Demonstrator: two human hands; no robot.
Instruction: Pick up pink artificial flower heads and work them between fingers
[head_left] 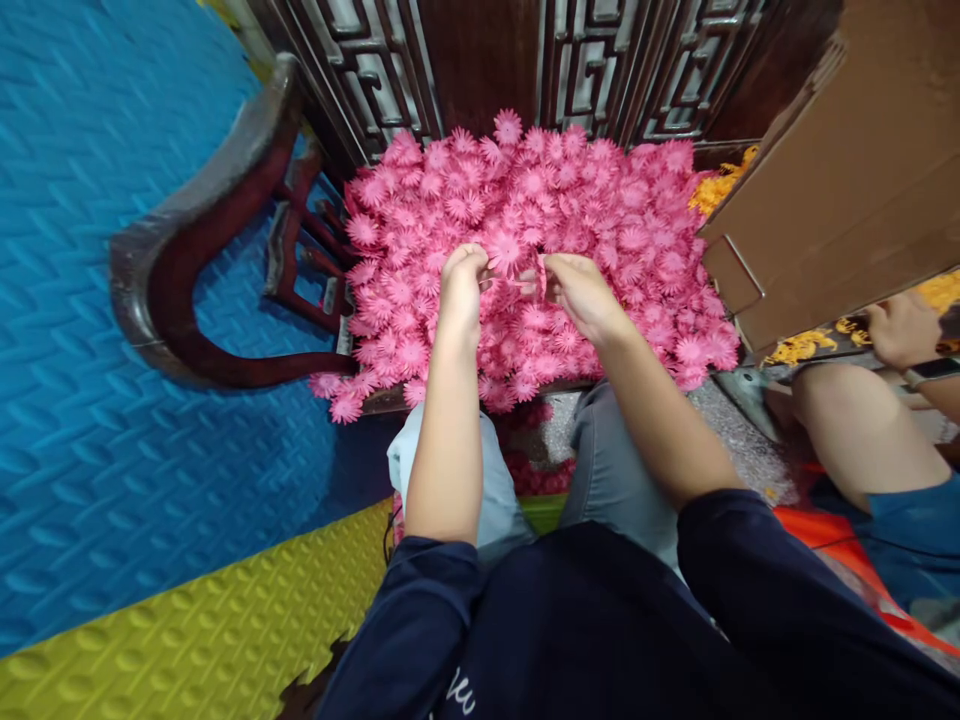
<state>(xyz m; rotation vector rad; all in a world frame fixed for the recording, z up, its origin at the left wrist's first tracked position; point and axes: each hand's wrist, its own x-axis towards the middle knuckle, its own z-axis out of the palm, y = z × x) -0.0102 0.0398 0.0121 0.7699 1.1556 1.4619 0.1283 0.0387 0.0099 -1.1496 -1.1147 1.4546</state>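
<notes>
The left hand (463,275) has its thumb and fingers pinched close together, and its grip seems to have the edge of a big pink flower (504,250). The right hand (581,285) has a small, nearly closed grip on a thin pink piece (541,278) that stands on its side. The fingers hide parts of both, so I can't tell how tight they hold. The big pink flower is between the two hands, just above a huge pile of pink flowers (600,200).

The flower looks thin, so a hard squeeze or quick tug could rip it. A loose pinch could let it drop, and it would be hard to find in all that pink.

The pile pokes past the front of a wooden seat (384,402), by its curved arm (169,260). The knees (600,415) are right there, so a bump could knock flowers onto the floor (750,440).

A cardboard box (847,160) is just beside the pile. If it slides, it could squash some. Past it, another person's hand (907,330) is near yellow bits (802,347).
</notes>
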